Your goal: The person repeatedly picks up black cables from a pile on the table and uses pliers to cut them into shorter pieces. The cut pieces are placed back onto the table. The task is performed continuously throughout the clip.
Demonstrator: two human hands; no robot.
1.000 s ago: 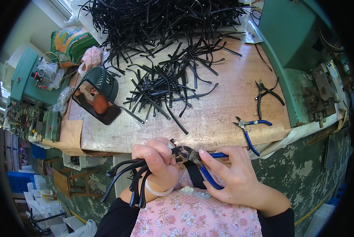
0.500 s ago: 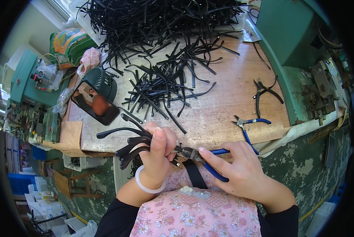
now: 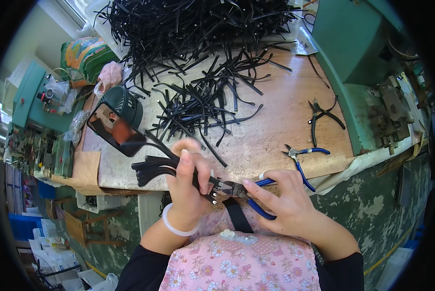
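My left hand, with a pale bracelet at its wrist, is closed around a bundle of black eyeglass temples. Their curved tips fan out to the left, and the other ends point at my right hand. Wrapped on blue-handled cutting pliers is my right hand. The plier jaws meet the end of one temple just right of my left fingers; whether they bite on it I cannot tell. Both hands are over my lap at the table's front edge. Farther back lies a loose pile of temples.
A large heap of temples fills a white tray at the back. On the table lie blue-handled cutters and black-handled pliers. A phone leans against a green fan. Green machines flank the table.
The temples in my left hand have shifted, and one now slants up toward the phone. My left index finger is blurred by motion. The pliers stay near the temple ends.
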